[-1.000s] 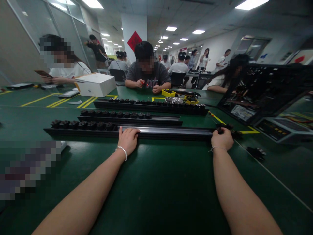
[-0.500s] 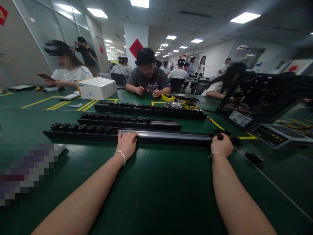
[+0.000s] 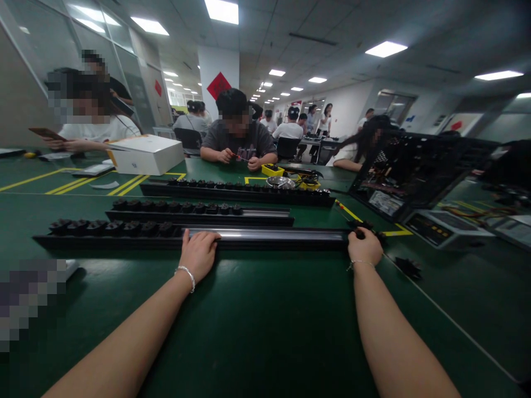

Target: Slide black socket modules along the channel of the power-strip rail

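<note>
A long black rail (image 3: 269, 236) with a shiny metal channel lies across the green table in front of me. A row of black socket-like modules (image 3: 110, 228) sits in its left part. Bent over the near edge at mid-rail are the fingers of my left hand (image 3: 199, 251), closed on the rail. At the rail's right end my right hand (image 3: 365, 246) pinches a small black module (image 3: 359, 234), partly hidden by the fingers. More dark modules stand just behind that hand, and a loose black module (image 3: 409, 267) lies to its right.
Beyond lie a second rail (image 3: 265, 215) and a third rail (image 3: 232, 190), both holding modules. Further back are a white box (image 3: 149, 153), a metal dish (image 3: 280, 182) and yellow trays (image 3: 272, 169). An open computer case (image 3: 418, 171) and a power supply (image 3: 448, 228) stand right. People sit opposite.
The view has turned slightly right, so the scene sits further left. Both hands keep their places on the rail and at its right end.
</note>
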The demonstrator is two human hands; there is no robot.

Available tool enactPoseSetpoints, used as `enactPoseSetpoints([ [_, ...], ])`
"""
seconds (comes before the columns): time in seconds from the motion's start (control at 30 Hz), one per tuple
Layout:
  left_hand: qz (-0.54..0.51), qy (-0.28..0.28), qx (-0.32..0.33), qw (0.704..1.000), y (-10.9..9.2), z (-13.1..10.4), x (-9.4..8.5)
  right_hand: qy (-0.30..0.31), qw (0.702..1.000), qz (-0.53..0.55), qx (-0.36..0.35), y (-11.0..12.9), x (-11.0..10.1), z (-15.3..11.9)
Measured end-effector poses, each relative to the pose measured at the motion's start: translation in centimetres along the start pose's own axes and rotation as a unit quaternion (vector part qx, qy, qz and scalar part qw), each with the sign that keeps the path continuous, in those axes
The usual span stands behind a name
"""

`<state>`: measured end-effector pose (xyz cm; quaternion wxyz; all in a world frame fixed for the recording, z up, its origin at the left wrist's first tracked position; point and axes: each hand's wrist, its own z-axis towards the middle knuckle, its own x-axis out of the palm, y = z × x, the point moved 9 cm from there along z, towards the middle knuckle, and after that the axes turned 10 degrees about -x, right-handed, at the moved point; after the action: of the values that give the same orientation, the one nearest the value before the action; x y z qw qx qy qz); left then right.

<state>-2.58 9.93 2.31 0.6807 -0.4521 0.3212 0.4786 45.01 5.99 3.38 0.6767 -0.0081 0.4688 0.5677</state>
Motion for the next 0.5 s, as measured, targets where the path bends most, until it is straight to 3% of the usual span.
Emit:
enactPoseSetpoints([
  [0.23,0.007,0.006,0.000,1.000,0.2,0.1,0.1,-0.040,0.996,0.054,0.057,-3.2,0.4,0.8],
  [0.4,0.000,-0.004,0.005,1.000,0.2,0.1,-0.1,-0.014,0.992,0.107,0.063,-5.4,1.7,2.5],
  [0.5,0.003,-0.003,0.005,1.000,0.4,0.2,0.0,0.014,0.995,0.097,0.026,-5.4,2.6,3.8],
])
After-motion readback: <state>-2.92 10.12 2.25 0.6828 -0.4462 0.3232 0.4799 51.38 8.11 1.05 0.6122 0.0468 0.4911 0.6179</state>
